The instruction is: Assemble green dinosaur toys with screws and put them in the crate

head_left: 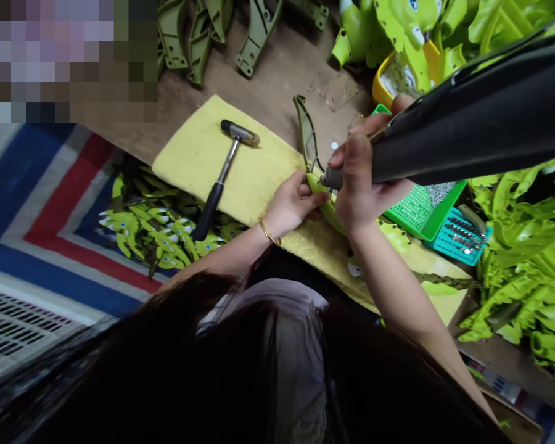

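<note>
On my head feed, the left hand (293, 200) has its fingers pinched on a green piece (332, 213) over the mat (271, 163); the right hand (361, 179) wraps its fingers round a black driver (467, 120). A hammer (227, 163) overhangs the mat, on the desk (282, 77).

Driver (467, 117): matt plastic-looking housing, bright metal tip.
Part (332, 214): smooth plastic, slight sheen.
Hammer (226, 166): glossy metal shaft, matt grip.
Mat (189, 148): matt, cloth-like, stained surface.
Table (277, 92): dull, wood-like surface.
Basket (409, 213): smooth, glossy plastic.
Bracelet (269, 233): polished metal.
Sheet (41, 179): woven-looking plastic, low sheen.
</note>
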`<state>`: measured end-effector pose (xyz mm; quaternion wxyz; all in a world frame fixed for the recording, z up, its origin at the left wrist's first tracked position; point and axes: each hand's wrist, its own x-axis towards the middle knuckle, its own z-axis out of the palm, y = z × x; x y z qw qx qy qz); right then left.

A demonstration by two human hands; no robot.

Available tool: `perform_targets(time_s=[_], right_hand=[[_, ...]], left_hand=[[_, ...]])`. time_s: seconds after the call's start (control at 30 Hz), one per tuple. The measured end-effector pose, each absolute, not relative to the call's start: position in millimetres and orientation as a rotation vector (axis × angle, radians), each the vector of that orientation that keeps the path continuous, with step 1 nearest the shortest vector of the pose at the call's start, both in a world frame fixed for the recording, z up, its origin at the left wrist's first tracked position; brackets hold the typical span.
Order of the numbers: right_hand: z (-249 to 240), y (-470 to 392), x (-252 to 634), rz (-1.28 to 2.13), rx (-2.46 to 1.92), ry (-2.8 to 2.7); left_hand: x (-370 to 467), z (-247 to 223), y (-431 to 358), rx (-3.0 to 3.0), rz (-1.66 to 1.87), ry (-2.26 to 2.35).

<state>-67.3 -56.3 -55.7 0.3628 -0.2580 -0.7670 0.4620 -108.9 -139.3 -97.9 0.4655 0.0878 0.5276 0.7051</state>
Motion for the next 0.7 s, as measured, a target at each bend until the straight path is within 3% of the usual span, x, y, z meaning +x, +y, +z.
perform_targets(time_s=[0.2,0.3,0.43,0.57,0.7], right_hand=[[-60,-62,-70,1.133,-0.689,-2.031],[-41,-56,-64,1.025,-0.68,-1.939],[-29,-15,-32,0.746,-0.739,-1.807],[-33,38,17,0.479,-0.863,-1.667],[-7,55,66,0.361,-0.831,-1.706]], left_hand=[[-109,-99,-139,0.28,1.701,1.408],[-111,-91,-151,0.386,1.581,1.711],[-106,-71,-162,1.327,1.237,2.21],[-85,-56,-137,2.153,0.614,1.979],[-83,-38,-122,2.401,0.44,1.846]])
